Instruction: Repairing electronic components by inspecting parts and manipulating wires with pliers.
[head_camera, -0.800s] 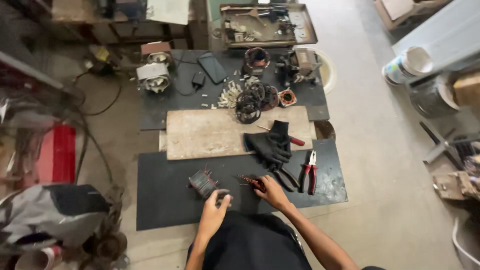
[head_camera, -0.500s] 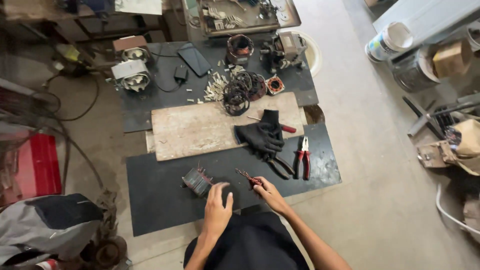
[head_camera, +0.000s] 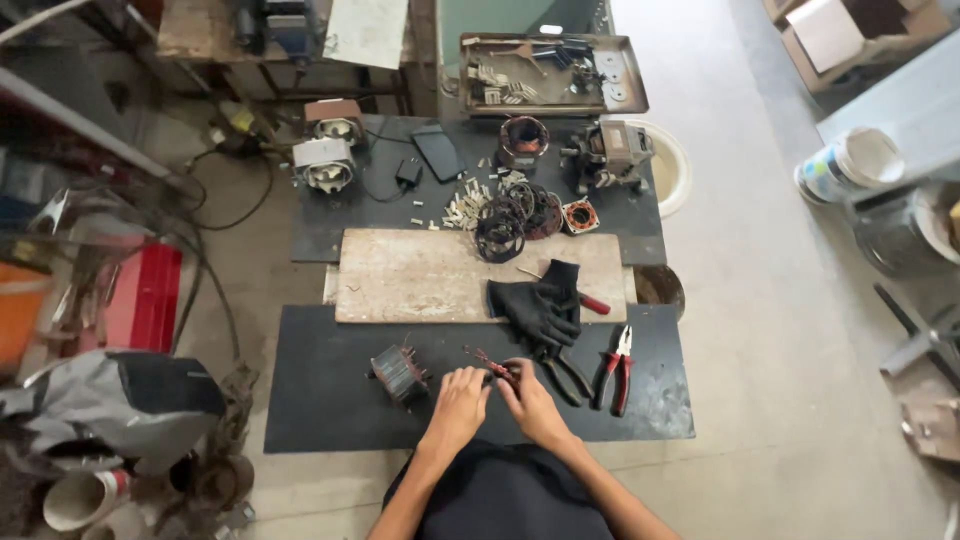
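Note:
My left hand (head_camera: 458, 402) and my right hand (head_camera: 532, 400) meet over the black mat (head_camera: 320, 410) at the near edge. Both close on a small red-handled tool (head_camera: 486, 362) whose tip points up and left. A small dark motor core with copper windings (head_camera: 400, 373) lies just left of my left hand, apart from it. A pair of black gloves (head_camera: 540, 305) lies just beyond my right hand. To the right of that hand lie black-handled pliers (head_camera: 566, 376) and then red-handled pliers (head_camera: 616, 368).
A worn wooden board (head_camera: 430, 275) spans the middle. Behind it lie copper wire coils (head_camera: 512, 215), a motor (head_camera: 610, 155), a phone (head_camera: 438, 152) and a parts tray (head_camera: 550, 75). A red-handled screwdriver (head_camera: 592, 302) pokes out from under the gloves. Clutter and cables fill the floor on the left.
My left hand has moved right, away from the motor core, and joined my right hand at the small tool. The camera view has shifted slightly.

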